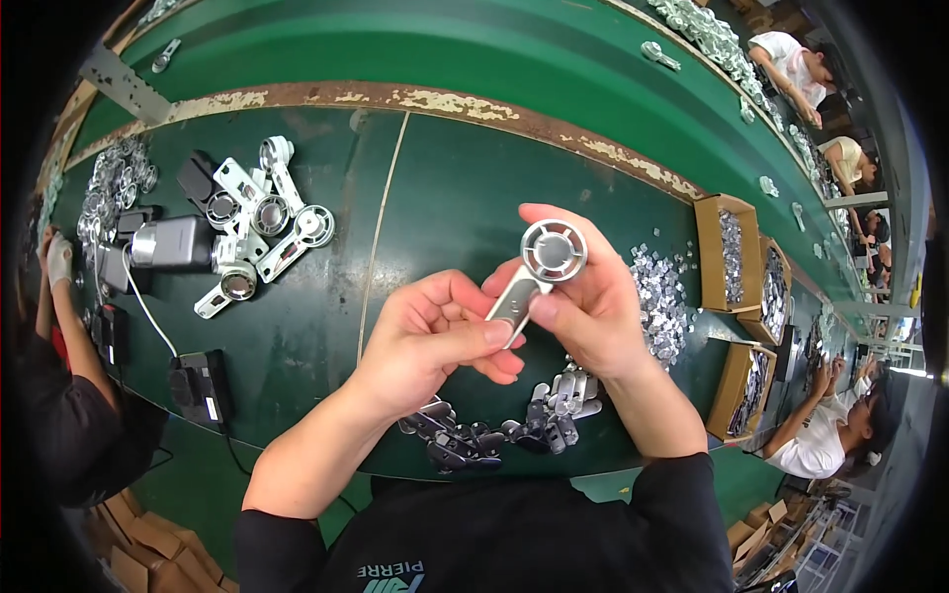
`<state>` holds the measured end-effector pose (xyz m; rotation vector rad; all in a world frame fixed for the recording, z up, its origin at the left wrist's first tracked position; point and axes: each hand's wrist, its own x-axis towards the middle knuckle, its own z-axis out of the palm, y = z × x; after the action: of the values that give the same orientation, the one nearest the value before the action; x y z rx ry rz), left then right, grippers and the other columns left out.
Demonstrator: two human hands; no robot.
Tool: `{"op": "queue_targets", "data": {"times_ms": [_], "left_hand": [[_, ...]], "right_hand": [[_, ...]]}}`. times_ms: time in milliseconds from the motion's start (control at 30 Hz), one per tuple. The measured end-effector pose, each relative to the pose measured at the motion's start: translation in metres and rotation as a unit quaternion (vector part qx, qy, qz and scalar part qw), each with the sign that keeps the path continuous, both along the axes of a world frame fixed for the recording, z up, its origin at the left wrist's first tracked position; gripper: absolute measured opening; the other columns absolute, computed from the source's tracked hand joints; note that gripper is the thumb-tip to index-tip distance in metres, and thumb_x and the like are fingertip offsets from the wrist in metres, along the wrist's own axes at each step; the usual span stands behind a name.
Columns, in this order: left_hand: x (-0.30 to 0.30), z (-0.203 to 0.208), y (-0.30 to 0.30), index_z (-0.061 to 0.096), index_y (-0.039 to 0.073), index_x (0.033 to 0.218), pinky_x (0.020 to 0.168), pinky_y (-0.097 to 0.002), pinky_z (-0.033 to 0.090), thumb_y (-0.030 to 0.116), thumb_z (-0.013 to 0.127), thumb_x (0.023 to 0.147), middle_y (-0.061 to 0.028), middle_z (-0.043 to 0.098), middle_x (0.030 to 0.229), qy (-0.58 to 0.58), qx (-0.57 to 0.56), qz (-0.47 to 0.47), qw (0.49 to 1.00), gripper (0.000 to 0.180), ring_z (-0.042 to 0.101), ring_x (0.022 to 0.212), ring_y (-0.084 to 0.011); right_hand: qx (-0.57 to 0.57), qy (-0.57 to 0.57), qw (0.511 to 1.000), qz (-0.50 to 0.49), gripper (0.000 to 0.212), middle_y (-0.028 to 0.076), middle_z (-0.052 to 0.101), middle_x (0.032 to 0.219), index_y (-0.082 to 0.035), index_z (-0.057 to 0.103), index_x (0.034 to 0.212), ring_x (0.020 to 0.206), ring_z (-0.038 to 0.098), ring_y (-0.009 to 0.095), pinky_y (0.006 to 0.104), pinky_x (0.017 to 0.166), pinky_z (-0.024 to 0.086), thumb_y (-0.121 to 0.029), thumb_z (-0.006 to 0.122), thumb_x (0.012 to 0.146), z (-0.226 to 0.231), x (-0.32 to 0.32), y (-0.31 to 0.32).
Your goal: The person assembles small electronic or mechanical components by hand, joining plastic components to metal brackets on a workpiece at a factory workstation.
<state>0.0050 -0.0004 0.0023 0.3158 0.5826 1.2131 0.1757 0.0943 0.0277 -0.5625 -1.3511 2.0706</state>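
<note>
Above the table I hold a small white and grey handheld fan (554, 251), its round vented head up and its handle slanting down to the left. My left hand (425, 331) pinches the handle's lower end, thumb on top. The fingers of my right hand (595, 311) curl behind the fan's head, while its thumb presses near the neck. Below both hands lies a row of glossy dark and silver oblong parts (465, 447). Right of my right hand is a heap of small silver pieces (664, 301), partly hidden by that hand.
Several white fan bodies (287, 217) lie at the left beside a dark boxy device (176, 242) and a black power block (201, 383). Cardboard boxes (727, 383) of parts stand at right. Beyond the table's worn edge runs a green conveyor (474, 69). Other people work at both sides.
</note>
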Motion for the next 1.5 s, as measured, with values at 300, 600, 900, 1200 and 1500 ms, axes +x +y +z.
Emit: {"op": "queue_targets", "data": {"times_ms": [300, 600, 900, 1200, 1500], "left_hand": [[-0.019, 0.018, 0.004, 0.035, 0.005, 0.145, 0.086, -0.0298, 0.055, -0.010, 0.068, 0.082, -0.0161, 0.051, 0.136, 0.380, 0.048, 0.093, 0.919, 0.073, 0.064, 0.104, -0.0188], [-0.033, 0.047, -0.067, 0.066, 0.003, 0.103, 0.062, -0.0360, 0.050, 0.001, 0.078, 0.068, -0.0103, 0.059, 0.083, 0.746, 0.193, -0.038, 0.636, 0.038, 0.061, 0.071, -0.0287], [-0.012, 0.031, -0.113, 0.065, 0.007, 0.107, 0.063, -0.0360, 0.049, 0.002, 0.080, 0.064, -0.0087, 0.052, 0.098, 0.798, 0.061, -0.047, 0.598, 0.046, 0.061, 0.073, -0.0264], [-0.035, 0.026, -0.078, 0.065, -0.001, 0.098, 0.068, -0.0344, 0.052, -0.008, 0.066, 0.076, -0.0132, 0.059, 0.100, 0.812, 0.109, 0.017, 0.573, 0.023, 0.063, 0.077, -0.0288], [-0.003, 0.014, -0.107, 0.060, 0.001, 0.115, 0.057, -0.0363, 0.052, 0.023, 0.078, 0.079, -0.0113, 0.061, 0.090, 0.833, -0.040, 0.116, 0.539, 0.047, 0.063, 0.063, -0.0239]], "right_hand": [[0.330, -0.111, 0.920, -0.180, 0.044, 0.011, 0.066, 0.098, -0.001, 0.048, 0.126, 0.091, 0.066, 0.019, 0.0299, 0.079, 0.055, 0.002, 0.067, 0.086, 0.002, -0.017, 0.051], [0.547, -0.597, 0.519, -0.275, 0.068, 0.023, 0.066, 0.111, -0.016, 0.041, 0.142, 0.105, 0.063, 0.041, 0.0449, 0.091, 0.050, -0.019, 0.070, 0.081, -0.052, 0.051, 0.331], [0.532, -0.306, 0.785, -0.082, 0.013, 0.005, 0.069, 0.089, -0.003, 0.069, 0.094, 0.077, 0.063, 0.012, 0.0272, 0.069, 0.051, -0.008, 0.072, 0.082, 0.029, 0.035, 0.091], [0.494, -0.421, 0.761, 0.006, 0.009, 0.008, 0.057, 0.078, -0.003, 0.068, 0.082, 0.076, 0.060, 0.028, 0.0378, 0.066, 0.049, -0.004, 0.074, 0.076, -0.009, 0.082, -0.015], [0.550, -0.420, 0.721, 0.043, 0.011, 0.011, 0.055, 0.083, -0.003, 0.059, 0.086, 0.080, 0.060, 0.029, 0.0384, 0.071, 0.050, 0.000, 0.066, 0.079, 0.002, 0.073, -0.012]]}}
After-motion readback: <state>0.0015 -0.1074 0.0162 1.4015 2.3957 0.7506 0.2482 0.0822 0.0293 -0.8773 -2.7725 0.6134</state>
